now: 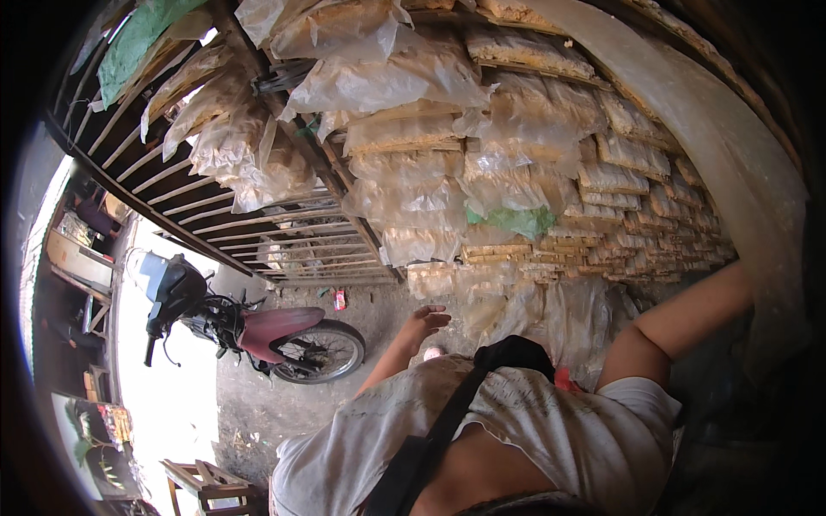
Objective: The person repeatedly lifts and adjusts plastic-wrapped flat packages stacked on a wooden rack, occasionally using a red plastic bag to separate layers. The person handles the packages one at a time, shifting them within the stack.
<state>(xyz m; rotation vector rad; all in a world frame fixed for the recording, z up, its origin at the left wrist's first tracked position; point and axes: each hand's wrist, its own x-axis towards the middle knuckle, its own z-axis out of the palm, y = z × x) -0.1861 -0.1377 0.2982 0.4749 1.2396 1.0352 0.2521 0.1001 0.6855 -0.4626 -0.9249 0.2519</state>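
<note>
Dirt floor point(258, 404), metal gate point(258, 232), parked motorbike point(249, 331). Tall stack of thin tan sheets point(551, 189), crinkled clear plastic over it. Left hand point(423, 323) hangs near stack's base, fingers loosely open, touching nothing. Right arm reaches up behind translucent sheet point(740, 163); its fingers hidden, grip unknowable.

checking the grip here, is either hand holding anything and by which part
The left hand is open and holds nothing. The right arm reaches up behind the hanging plastic sheet; its hand is hidden, so it cannot be told.
</note>
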